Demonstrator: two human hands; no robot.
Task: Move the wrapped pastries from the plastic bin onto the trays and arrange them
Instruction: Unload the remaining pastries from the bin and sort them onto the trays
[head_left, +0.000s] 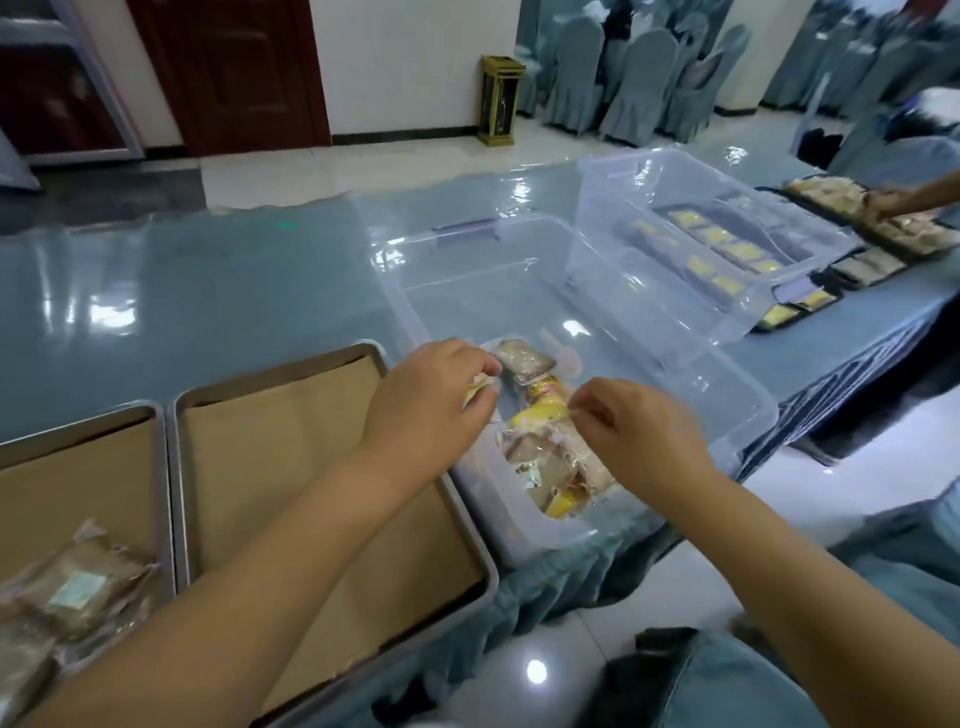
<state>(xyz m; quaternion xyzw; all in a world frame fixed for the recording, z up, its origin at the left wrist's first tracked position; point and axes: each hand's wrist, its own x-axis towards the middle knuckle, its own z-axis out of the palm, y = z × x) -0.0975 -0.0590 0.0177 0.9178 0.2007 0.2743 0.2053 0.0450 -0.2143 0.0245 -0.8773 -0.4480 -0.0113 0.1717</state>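
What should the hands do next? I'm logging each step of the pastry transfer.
Probably lift out what each hand grips and carry it left to the paper-lined tray. The left hand already pinches a yellow packet, the right hand pinches a wrapper edge in the bin, and that tray is bare.

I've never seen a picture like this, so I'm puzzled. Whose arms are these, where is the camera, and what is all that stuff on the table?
The camera sits on a person's head, looking down, so you see their own two bare arms. The left hand pinches a small yellowish wrapped pastry. The right hand pinches the wrapper of another in the heap of wrapped pastries inside the clear plastic bin. To the left, on the shiny blue table, lie two metal trays lined with brown paper. The far-left one already holds some pastries.
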